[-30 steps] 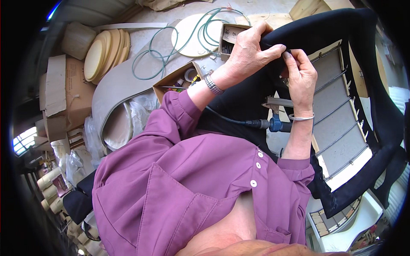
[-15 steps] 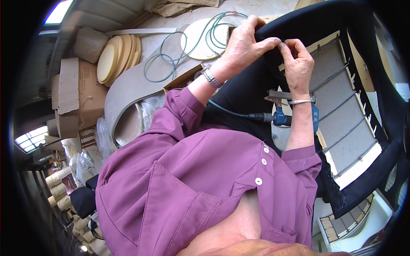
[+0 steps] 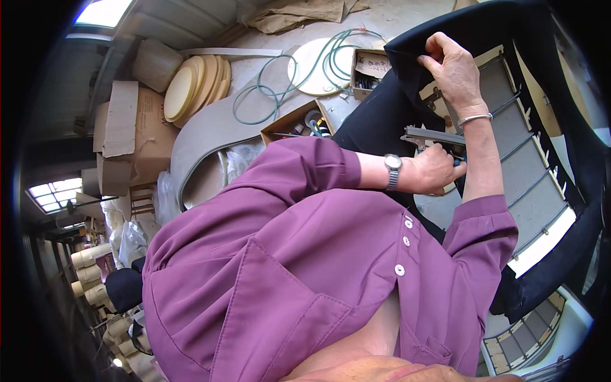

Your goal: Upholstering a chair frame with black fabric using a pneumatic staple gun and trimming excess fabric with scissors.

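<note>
Head view: my left hand (image 3: 436, 170) is closed around the grip of a grey staple gun (image 3: 433, 137), its long axis running toward three o'clock. My right hand (image 3: 455, 70), at twelve o'clock from it and near, pinches the dark fabric (image 3: 407, 54) against the seat frame (image 3: 515, 146).

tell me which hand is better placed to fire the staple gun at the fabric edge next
Left, probably. The left hand is wrapped around the staple gun, while the right hand is busy pinching the black fabric against the chair frame.
</note>
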`<state>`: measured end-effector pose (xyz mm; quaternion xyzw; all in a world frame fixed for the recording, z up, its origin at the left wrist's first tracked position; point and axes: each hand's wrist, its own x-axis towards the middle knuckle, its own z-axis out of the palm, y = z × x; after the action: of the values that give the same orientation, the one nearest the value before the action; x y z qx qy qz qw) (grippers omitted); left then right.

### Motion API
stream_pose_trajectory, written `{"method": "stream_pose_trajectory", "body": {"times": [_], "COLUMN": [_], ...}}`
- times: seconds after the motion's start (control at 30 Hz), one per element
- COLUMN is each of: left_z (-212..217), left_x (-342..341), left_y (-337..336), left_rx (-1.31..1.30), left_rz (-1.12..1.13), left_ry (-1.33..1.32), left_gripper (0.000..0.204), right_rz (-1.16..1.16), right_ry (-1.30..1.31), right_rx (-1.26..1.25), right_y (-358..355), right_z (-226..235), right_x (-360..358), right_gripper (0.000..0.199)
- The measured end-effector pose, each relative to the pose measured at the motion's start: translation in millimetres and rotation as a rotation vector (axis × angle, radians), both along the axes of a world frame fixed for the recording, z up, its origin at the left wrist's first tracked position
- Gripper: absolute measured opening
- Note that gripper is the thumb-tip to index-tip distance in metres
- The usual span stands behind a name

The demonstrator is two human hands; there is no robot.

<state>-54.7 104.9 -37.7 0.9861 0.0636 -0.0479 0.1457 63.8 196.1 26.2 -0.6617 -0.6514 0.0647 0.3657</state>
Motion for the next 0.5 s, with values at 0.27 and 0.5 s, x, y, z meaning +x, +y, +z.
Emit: {"method": "stream_pose_trajectory", "body": {"times": [0.27, 0.5], "left_z": [30, 143], "left_x": [-15, -113], "left_y": [-10, 0], "left_rx": [-0.187, -0.188], "left_rz": [0.119, 0.426], "left_ry": [-0.072, 0.044], "left_gripper": [0.036, 0.062], "right_rz": [0.057, 0.198], "right_ry": [-0.182, -0.107], "right_rx": [-0.114, -0.122], "right_y": [14, 22], "right_z": [19, 20], "right_x": [11, 25], "right_gripper": [0.025, 0.031]}}
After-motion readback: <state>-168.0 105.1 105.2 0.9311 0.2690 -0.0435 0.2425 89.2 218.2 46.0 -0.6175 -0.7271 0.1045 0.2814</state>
